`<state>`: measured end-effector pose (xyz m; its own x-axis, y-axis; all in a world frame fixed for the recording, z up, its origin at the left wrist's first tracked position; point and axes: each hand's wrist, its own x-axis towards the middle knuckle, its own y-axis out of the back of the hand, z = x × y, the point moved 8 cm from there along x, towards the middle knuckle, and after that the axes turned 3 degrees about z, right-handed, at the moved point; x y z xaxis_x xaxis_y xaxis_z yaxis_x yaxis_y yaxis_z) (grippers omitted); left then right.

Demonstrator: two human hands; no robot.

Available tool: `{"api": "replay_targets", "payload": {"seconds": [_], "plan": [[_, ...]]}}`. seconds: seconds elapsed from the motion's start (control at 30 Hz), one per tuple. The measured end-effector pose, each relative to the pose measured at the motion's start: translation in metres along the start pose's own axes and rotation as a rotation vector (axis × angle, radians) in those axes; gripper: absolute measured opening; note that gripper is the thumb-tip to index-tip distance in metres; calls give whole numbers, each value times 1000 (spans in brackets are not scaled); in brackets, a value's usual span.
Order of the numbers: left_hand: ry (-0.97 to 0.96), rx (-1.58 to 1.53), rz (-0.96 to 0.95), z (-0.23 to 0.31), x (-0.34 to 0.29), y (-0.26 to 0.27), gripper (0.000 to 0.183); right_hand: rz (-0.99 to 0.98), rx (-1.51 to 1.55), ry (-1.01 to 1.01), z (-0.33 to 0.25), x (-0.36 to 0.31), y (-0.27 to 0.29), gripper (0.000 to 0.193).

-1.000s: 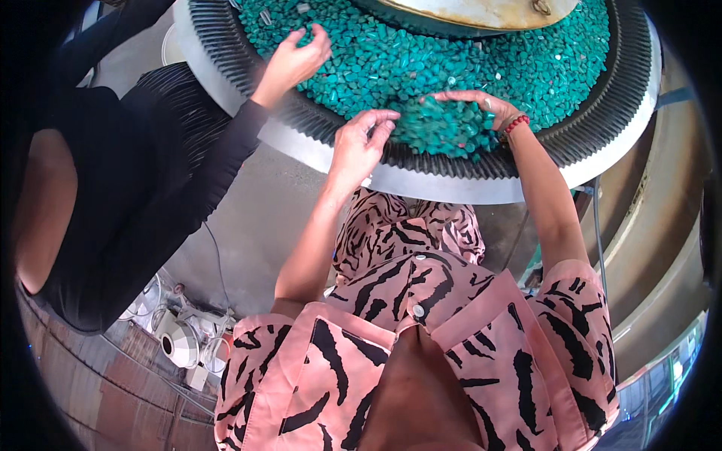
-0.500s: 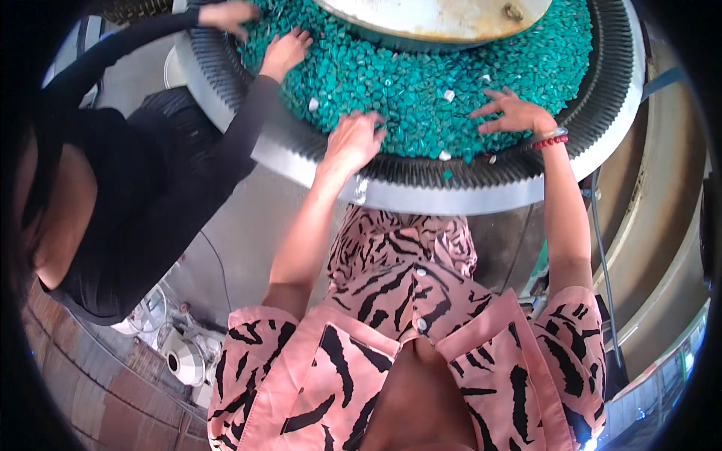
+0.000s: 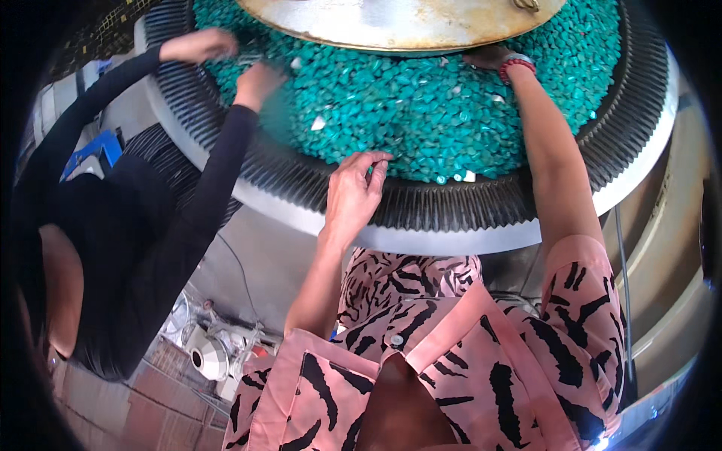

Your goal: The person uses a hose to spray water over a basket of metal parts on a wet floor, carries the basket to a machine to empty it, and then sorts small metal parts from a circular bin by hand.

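Note:
Green tumbled stones [image 3: 444,113] fill a wide round tub with a ribbed black inner wall [image 3: 429,207]. My left hand [image 3: 353,188] rests at the near edge of the stones, thumb and fingers drawn together in a pinch; whatever lies between them is hidden. Farther off, my right hand [image 3: 487,57] reaches into the stones beside the rim of a round, stained metal disc [image 3: 406,26]. Its fingers are mostly hidden there. A red bead bracelet [image 3: 519,66] circles my right wrist. White pieces, one a white chip [image 3: 318,122], lie among the green.
At the left a person in black sleeves [image 3: 214,180] works in the same stones, both hands [image 3: 259,84] blurred. The tub's pale metal rim [image 3: 451,242] runs close in front of me. White equipment [image 3: 210,357] stands on the floor at lower left. Curved beige surfaces [image 3: 662,203] are at right.
My right hand has moved away from me, from the near stones to the disc's edge. My left hand stays at the near edge, its fingers closer together. The other person's hands have shifted.

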<state>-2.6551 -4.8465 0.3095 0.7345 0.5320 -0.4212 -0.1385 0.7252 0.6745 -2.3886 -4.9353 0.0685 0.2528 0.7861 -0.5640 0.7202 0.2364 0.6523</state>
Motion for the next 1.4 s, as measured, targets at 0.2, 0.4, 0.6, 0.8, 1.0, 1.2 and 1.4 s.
{"api": "replay_targets", "payload": {"seconds": [0.2, 0.4, 0.6, 0.8, 1.0, 1.2, 1.4], "plan": [[98, 285, 69, -62, 27, 62, 24, -199, 270, -407, 52, -52, -48, 77], [63, -53, 77, -21, 27, 79, 22, -315, 420, -198, -75, -123, -24, 82], [-145, -799, 108, 90, 53, 85, 18, 68, 467, -302, -120, -152, -33, 68], [-575, -581, 398, 186, 75, 166, 17, 350, 474, -358, -218, -144, -7, 30], [-970, -513, 458, 319, 158, 179, 24, 60, 1175, -360, -187, -176, 1, 79], [-718, 90, 422, 304, 278, 124, 27, 692, 134, -247, -49, -140, 60, 34], [-887, 222, 440, 328, 270, 98, 22, 241, 168, -279, -8, -53, 11, 52]]}}
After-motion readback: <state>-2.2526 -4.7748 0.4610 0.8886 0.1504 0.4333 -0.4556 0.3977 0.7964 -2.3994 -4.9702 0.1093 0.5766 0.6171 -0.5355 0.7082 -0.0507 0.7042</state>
